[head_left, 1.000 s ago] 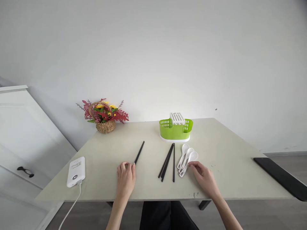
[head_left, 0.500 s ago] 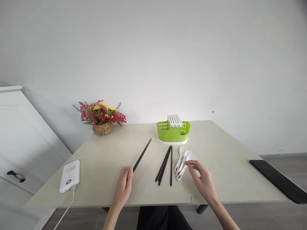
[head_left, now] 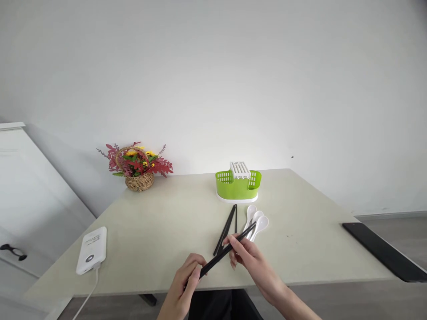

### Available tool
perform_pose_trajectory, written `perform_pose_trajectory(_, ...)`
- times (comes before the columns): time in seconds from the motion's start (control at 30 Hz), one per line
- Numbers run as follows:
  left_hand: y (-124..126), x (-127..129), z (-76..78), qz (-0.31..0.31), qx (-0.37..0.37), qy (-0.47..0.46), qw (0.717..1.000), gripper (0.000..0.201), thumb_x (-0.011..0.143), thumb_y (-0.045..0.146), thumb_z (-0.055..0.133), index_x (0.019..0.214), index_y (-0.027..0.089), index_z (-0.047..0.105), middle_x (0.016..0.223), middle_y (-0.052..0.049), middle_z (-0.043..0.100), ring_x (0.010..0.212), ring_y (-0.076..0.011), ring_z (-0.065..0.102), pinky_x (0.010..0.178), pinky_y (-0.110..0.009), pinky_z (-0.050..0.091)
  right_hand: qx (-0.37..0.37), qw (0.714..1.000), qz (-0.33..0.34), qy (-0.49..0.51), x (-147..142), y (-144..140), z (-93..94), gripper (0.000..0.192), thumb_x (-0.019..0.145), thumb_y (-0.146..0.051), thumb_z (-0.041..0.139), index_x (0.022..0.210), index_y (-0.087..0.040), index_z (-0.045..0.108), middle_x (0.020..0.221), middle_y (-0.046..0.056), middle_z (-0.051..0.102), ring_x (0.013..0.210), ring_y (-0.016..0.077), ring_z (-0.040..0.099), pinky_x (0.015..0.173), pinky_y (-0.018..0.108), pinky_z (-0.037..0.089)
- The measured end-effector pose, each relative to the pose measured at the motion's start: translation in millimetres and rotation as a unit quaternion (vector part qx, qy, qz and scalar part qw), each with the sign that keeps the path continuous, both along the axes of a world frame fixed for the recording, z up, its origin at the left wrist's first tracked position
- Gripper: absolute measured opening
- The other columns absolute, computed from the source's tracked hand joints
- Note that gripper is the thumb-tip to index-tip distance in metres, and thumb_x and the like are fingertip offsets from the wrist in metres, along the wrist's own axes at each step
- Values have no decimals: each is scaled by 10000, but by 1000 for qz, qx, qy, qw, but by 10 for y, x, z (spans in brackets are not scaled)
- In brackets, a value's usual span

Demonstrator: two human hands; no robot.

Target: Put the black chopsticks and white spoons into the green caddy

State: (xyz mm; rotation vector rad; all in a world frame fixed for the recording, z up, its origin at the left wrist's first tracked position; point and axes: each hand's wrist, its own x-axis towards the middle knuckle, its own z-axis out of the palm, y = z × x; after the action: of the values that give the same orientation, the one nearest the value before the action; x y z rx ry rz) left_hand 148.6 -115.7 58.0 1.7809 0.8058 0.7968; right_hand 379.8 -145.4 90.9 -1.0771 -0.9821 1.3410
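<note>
Black chopsticks [head_left: 216, 259] slant up to the right over the table's front part, held by both hands. My left hand [head_left: 185, 280] is closed round their lower end. Higher up, my right hand [head_left: 248, 258] pinches them between thumb and fingers. Behind my hands, more black chopsticks [head_left: 226, 226] lie on the table, partly covered by my right hand. Three white spoons [head_left: 262, 223] lie to their right, with their handles hidden behind the held chopsticks and my right hand. A green cutlery holder [head_left: 236, 190] with a white slotted top stands just beyond.
A wicker basket of flowers [head_left: 140, 182] stands at the back left of the table [head_left: 160, 222]. A white power bank [head_left: 92, 250] with a cable lies at the left edge. A black flat device [head_left: 383, 251] sticks out past the right edge. A white cabinet [head_left: 36, 200] stands at left.
My left hand has moved right and nearer with the chopsticks, which now tilt lower. My right hand has left the spoons and come over to grip the chopsticks. The view has shifted slightly.
</note>
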Motion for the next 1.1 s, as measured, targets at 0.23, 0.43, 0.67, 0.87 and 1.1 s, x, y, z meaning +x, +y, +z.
perform_pose_trajectory(0.23, 268, 66, 216, -37, 61, 9, 997, 421, 1107, 428, 381, 815, 193, 572, 922, -69, 552, 797, -185, 483, 705, -310, 343, 18, 997, -64, -25, 85, 14, -16, 556, 968, -748, 543, 1009, -221, 713, 707, -13, 519, 736, 188, 507, 803, 341, 445)
perform_pose_trajectory(0.43, 594, 234, 381, -59, 77, 17, 995, 485, 1104, 449, 380, 763, 186, 603, 746, -13, 483, 684, -156, 433, 682, -309, 322, 45, 993, -89, -62, 262, 268, 156, 590, 972, -757, 521, 1037, -205, 720, 701, -7, 536, 705, 185, 514, 700, 315, 438)
perform_pose_trajectory(0.67, 1164, 520, 571, -32, 41, 16, 998, 526, 1092, 541, 368, 755, 197, 582, 769, -32, 610, 710, -175, 485, 716, -307, 362, 130, 975, -100, -151, 431, 810, 599, 621, 1012, -759, 411, 1009, -208, 698, 739, -2, 522, 721, 184, 519, 745, 321, 446)
perform_pose_trajectory(0.87, 1806, 803, 368, -70, -53, -47, 995, 505, 1054, 616, 453, 866, 180, 625, 637, 17, 529, 661, -161, 479, 737, -301, 400, 214, 945, -78, -233, 592, 1479, 733, 550, 1058, -670, 411, 1048, -188, 677, 745, 3, 547, 706, 179, 544, 698, 311, 450)
perform_pose_trajectory(1.1, 2431, 914, -120, -105, -193, -186, 958, 491, 950, 634, 662, 892, 147, 669, 559, 81, 423, 526, -97, 351, 771, -327, 424, 228, 910, -70, -340, 592, 2020, 750, 521, 1089, -599, 369, 959, -206, 685, 729, 7, 569, 739, 198, 589, 766, 324, 453)
